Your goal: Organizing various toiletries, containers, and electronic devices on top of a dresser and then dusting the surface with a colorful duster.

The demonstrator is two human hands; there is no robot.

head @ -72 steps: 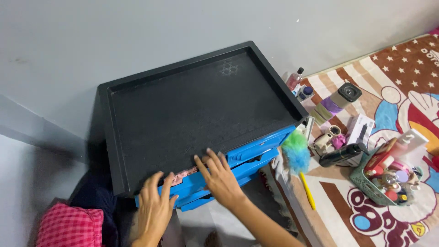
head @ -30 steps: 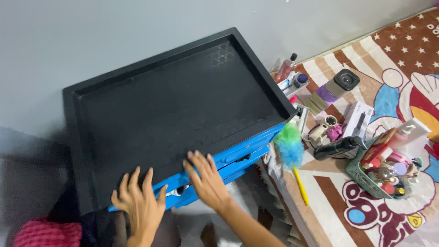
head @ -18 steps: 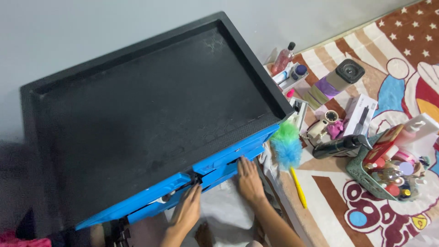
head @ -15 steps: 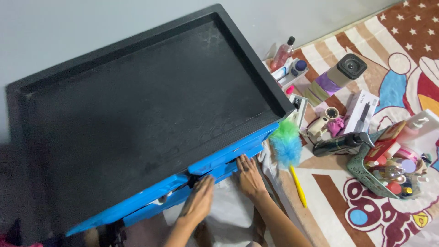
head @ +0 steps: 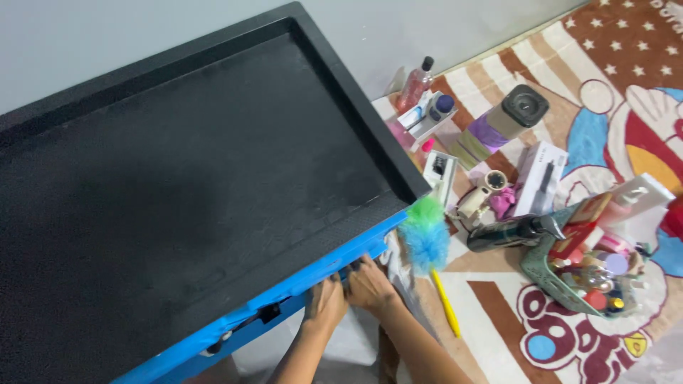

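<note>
Hands meet side by side at the lower middle of the frame, both pressed to the blue drawer front (head: 334,263) of a black plastic drawer unit (head: 178,185). The unit fills the whole left and centre of the frame, its flat recessed top bare and ringed by a raised rim. The left hand (head: 326,304) lies with knuckles up, its fingers curled under the lip of the drawer front. The right hand (head: 368,286) sits touching it on the right, fingers bent the same way against the blue edge. Fingertips of both hands are hidden beneath the lip, so I cannot tell whether they grip anything there.

Just right of the hands, a fluffy green and blue duster (head: 425,238) with a yellow handle rests against the unit's corner. Beyond it, a patterned rug (head: 605,92) in brown, white, red and blue covers the right side of the frame. On the rug lie a dark spray bottle (head: 509,232), a white box (head: 539,178), and a cylinder with purple and olive bands (head: 498,126). A green basket (head: 544,274) crammed with small cosmetics sits at the right edge. A pink bottle (head: 414,84) stands near the grey wall (head: 142,28) at the top.
</note>
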